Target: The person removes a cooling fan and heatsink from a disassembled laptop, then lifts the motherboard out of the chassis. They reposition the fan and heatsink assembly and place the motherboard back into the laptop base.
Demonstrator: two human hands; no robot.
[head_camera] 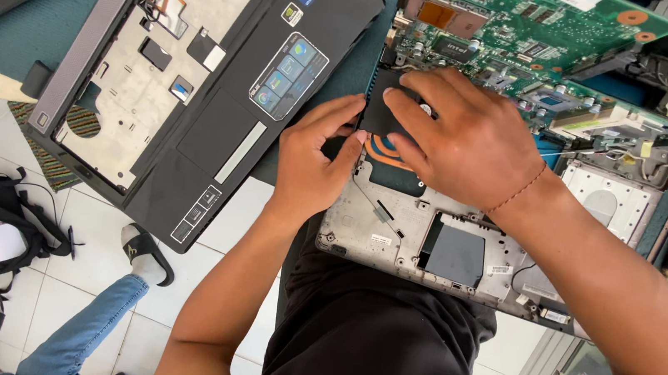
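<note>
1. At the bottom centre of the frame, the person's dark shirt [383, 344] is seen, with both forearms extended upward from it toward the work.
2. Across the centre and right, a silver laptop base [396, 232] is laid open side up, apparently so that its interior can be reached from above.
3. At centre frame, the left hand [316, 160] is set against the left edge of a black fan module [382, 116]; its fingers are curled together, with the fingertips pressed to the part as if to steady it.
4. The right hand [466, 135] is spread over the same module from above, fingers pressed down on it; a thin red bracelet [518, 192] is worn at the wrist.
5. The fan module is located at the near edge of the green circuit board [536, 35], over orange-striped copper piping.
6. In the upper left, a detached black palm-rest cover [211, 90] is set aside, clear of the work.
7. At lower left, another person's jeans-clad leg [83, 326] and a black bag [4, 217] are noted on the tiled floor [96, 211].
</note>
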